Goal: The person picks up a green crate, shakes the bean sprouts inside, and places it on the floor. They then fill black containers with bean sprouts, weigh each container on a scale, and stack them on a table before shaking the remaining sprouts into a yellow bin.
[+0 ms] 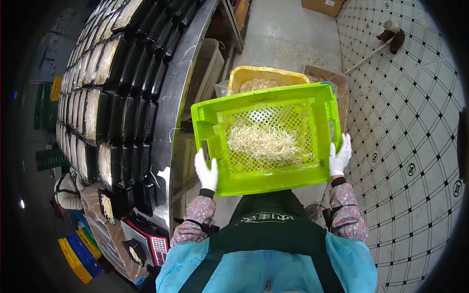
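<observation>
Gripping one green crate (sprouts inside), left hand, right hand, one yellow tub behind

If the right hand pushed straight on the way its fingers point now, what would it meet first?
The right hand grips the green crate by its right wall, so it would slide along that. Past it lies the brown cardboard box, probably lower down.

apron — lettering, illegible | floor tiles — round marks, illegible
</observation>
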The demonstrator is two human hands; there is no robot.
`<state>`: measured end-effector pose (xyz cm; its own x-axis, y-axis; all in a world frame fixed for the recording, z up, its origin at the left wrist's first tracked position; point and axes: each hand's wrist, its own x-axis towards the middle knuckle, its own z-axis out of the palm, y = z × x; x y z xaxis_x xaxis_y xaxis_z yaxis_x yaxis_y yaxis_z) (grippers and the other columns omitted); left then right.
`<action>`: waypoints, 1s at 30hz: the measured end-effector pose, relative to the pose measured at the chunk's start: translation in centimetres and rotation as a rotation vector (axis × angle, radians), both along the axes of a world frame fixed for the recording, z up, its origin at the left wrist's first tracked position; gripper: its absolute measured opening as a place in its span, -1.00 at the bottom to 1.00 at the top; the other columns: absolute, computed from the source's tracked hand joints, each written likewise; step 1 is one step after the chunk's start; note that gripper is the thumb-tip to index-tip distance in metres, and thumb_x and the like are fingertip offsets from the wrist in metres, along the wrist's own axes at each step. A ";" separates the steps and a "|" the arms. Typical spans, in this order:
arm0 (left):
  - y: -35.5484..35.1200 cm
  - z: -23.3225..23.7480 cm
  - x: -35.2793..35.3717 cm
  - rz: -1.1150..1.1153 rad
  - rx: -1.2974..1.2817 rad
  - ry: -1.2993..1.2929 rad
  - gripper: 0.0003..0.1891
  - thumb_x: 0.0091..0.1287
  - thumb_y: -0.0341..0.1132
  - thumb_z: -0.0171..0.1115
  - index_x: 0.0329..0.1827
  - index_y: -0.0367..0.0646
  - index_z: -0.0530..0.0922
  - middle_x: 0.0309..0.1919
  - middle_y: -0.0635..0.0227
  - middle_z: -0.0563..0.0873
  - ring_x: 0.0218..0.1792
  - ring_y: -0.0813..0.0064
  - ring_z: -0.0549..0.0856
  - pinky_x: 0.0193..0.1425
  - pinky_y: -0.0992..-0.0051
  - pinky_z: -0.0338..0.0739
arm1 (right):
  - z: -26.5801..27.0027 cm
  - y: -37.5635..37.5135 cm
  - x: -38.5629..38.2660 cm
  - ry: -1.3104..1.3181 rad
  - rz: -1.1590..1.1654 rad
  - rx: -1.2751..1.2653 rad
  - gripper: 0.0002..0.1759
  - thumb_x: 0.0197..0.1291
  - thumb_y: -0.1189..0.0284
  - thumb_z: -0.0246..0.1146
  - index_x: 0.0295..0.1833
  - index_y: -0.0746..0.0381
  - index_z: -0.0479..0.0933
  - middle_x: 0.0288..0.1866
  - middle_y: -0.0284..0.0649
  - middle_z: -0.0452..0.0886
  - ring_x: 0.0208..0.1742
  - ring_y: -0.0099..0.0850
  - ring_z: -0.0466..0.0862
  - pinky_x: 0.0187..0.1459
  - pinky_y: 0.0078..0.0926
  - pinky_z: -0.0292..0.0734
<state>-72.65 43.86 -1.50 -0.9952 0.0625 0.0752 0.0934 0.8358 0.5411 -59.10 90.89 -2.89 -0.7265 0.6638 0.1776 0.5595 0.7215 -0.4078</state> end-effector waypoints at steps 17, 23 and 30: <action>12.1 -9.1 -8.9 -0.360 -0.418 -0.583 0.27 -0.23 0.00 0.63 0.58 0.04 0.00 0.47 0.01 0.15 0.38 -0.13 0.24 0.39 0.04 0.31 | -6.0 -18.6 -13.2 -0.815 0.357 -0.301 0.21 -0.17 0.16 0.57 0.58 -0.04 -0.01 0.59 0.04 -0.03 0.52 0.13 0.10 0.35 0.04 0.29; 10.0 -14.4 -3.4 -0.167 0.253 -0.339 -0.60 0.06 -0.43 0.38 -0.01 -0.24 0.52 -0.06 0.11 0.61 -0.06 0.21 0.64 0.10 0.40 0.50 | -12.3 -17.6 -9.8 -0.219 0.342 -0.607 -0.56 0.03 0.42 0.33 0.10 0.10 0.55 0.09 -0.11 0.54 0.04 -0.13 0.56 -0.01 -0.31 0.53; 13.6 -8.8 0.6 0.052 0.890 -0.762 -0.26 0.11 -0.44 0.48 0.37 -0.23 0.32 0.17 0.22 0.56 0.10 0.49 0.56 0.13 0.49 0.52 | -9.1 -16.7 -10.0 -0.116 0.312 -0.855 -0.29 -0.05 0.35 0.45 0.29 0.23 0.44 0.20 0.05 0.49 0.25 -0.07 0.48 0.27 -0.29 0.37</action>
<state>-72.01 57.44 -10.26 -0.8016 0.2461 -0.5448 -0.5305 0.1273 0.8380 -69.11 74.21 -12.02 -0.8777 0.3060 -0.3688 0.4605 0.3255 -0.8258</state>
